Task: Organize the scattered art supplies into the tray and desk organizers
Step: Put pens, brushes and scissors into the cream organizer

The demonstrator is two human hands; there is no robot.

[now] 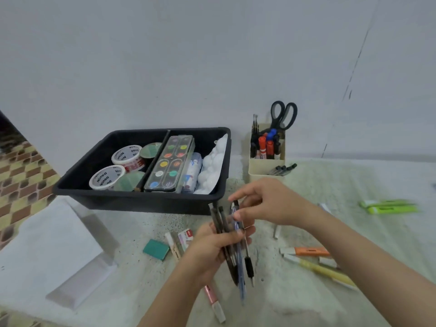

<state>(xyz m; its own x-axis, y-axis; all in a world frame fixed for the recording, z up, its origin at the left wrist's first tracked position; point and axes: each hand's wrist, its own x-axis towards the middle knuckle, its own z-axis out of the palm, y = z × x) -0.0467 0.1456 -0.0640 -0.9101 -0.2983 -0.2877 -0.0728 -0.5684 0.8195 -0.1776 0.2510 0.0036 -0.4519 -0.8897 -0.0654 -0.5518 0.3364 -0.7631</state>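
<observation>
While the left hand [212, 249] had its fingers clamped round a bundle of pens [236, 267] above the bench [295, 303] and the right hand [269, 204] pinched one pen's top, the sound course seemed squaring their ends before lowering them into the cream organizer [264, 167] beside the tray [141, 200].

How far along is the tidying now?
Done: tape rolls and a watercolor set lie in the black tray; markers and scissors stand in the beige organizer. In hand: the left hand grips a bundle of pens, the right hand pinches one. Left: highlighters and a teal block on the table.
</observation>
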